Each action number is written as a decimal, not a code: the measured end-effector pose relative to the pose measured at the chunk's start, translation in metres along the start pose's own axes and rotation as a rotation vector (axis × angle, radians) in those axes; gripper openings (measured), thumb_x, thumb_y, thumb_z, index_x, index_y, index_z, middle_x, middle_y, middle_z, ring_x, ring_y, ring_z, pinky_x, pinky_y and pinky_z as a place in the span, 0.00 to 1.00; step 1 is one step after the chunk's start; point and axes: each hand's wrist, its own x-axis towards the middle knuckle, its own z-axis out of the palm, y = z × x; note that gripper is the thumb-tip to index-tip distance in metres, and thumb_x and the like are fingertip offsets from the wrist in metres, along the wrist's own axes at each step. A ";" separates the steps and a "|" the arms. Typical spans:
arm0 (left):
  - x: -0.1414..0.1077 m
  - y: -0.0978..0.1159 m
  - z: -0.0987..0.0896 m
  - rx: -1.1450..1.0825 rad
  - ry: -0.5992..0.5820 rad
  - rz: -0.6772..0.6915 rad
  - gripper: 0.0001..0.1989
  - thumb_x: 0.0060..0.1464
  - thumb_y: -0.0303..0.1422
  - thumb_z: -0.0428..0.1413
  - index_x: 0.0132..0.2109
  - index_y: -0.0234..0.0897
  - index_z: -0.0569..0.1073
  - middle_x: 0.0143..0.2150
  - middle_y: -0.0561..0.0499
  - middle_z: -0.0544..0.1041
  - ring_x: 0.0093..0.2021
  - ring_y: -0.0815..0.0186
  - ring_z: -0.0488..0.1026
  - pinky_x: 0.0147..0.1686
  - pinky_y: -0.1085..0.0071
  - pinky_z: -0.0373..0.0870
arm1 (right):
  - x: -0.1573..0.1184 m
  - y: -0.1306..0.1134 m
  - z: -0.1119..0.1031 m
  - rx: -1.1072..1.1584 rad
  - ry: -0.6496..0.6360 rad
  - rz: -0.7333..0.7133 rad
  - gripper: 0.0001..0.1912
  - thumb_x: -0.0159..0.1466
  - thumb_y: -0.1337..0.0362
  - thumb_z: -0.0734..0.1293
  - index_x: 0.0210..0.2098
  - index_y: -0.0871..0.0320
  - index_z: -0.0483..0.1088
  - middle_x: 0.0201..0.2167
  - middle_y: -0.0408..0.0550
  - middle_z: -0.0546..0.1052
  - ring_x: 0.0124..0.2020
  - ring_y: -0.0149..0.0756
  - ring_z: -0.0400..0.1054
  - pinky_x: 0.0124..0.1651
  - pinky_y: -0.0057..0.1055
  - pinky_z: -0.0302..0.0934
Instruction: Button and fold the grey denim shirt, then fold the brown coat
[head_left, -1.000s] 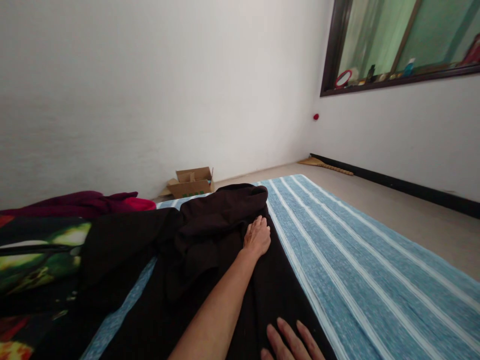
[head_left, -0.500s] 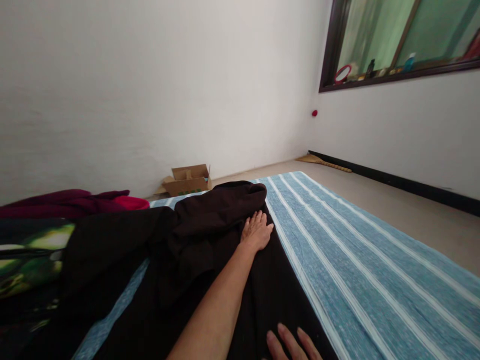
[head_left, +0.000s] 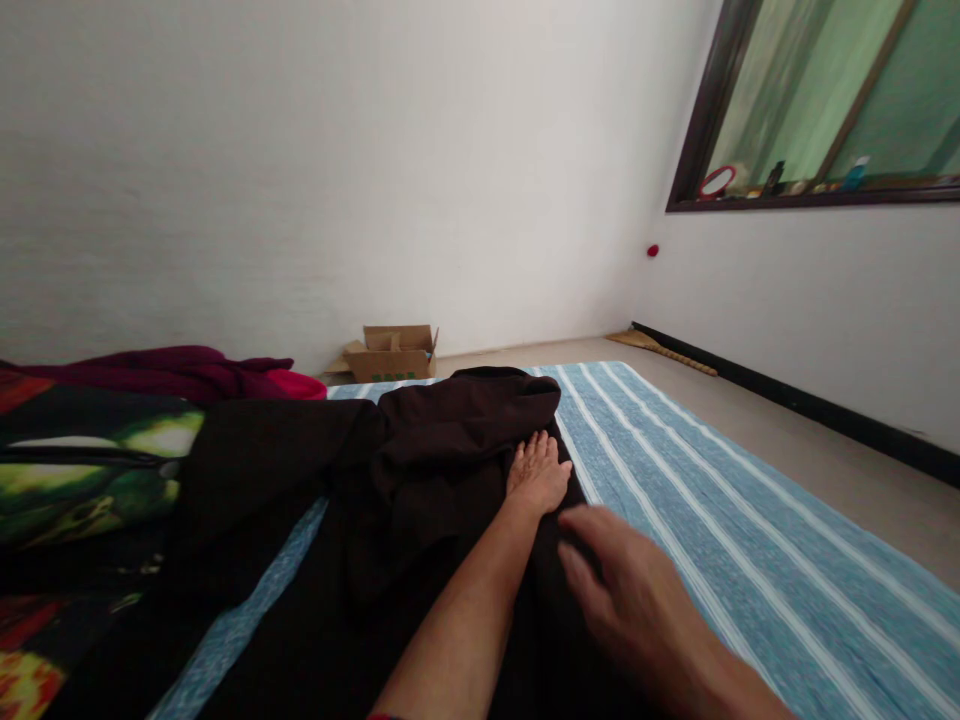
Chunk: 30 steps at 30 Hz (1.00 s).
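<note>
A dark brown, nearly black garment [head_left: 450, 440] is spread on a blue-and-white striped bed sheet [head_left: 712, 500]; its far part is bunched in folds, and its exact kind is hard to tell. My left hand [head_left: 540, 475] lies flat on it near its right edge, fingers stretched forward. Closer to me, my right hand [head_left: 637, 590] hovers over or touches the garment's right edge, a little blurred. Its visible fingers are apart and nothing shows between them. A strip of sheet shows between two parts of the garment on the left.
Patterned green-and-black cloth [head_left: 97, 470] and purple clothing [head_left: 187, 372] lie at the left. An open cardboard box [head_left: 394, 360] stands by the wall beyond the bed. A broom [head_left: 664, 347] lies on the floor along the right wall, below a window [head_left: 817, 100].
My right hand has come forward and up from the bottom edge to beside my left wrist. My left hand stays on the same spot of the garment. The view has shifted slightly left.
</note>
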 end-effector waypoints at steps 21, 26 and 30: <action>-0.001 -0.012 -0.035 -0.158 0.546 0.002 0.18 0.58 0.25 0.43 0.52 0.33 0.68 0.54 0.43 0.72 0.56 0.63 0.66 0.59 0.67 0.59 | 0.151 0.095 0.102 0.426 0.302 0.407 0.14 0.55 0.64 0.58 0.31 0.61 0.75 0.29 0.47 0.77 0.34 0.35 0.69 0.40 0.29 0.59; 0.034 -0.014 -0.067 0.034 0.380 -0.128 0.26 0.47 0.31 0.57 0.55 0.31 0.65 0.58 0.36 0.68 0.61 0.51 0.60 0.61 0.56 0.53 | 0.151 0.088 0.105 0.314 0.204 0.376 0.13 0.59 0.66 0.58 0.33 0.60 0.74 0.31 0.48 0.77 0.34 0.35 0.68 0.39 0.28 0.58; 0.061 -0.041 -0.076 -0.034 0.228 -0.315 0.10 0.49 0.30 0.53 0.39 0.34 0.74 0.42 0.37 0.78 0.48 0.50 0.73 0.49 0.58 0.66 | 0.151 0.085 0.105 0.224 0.162 0.366 0.17 0.59 0.70 0.57 0.41 0.61 0.74 0.41 0.53 0.77 0.42 0.38 0.68 0.45 0.29 0.58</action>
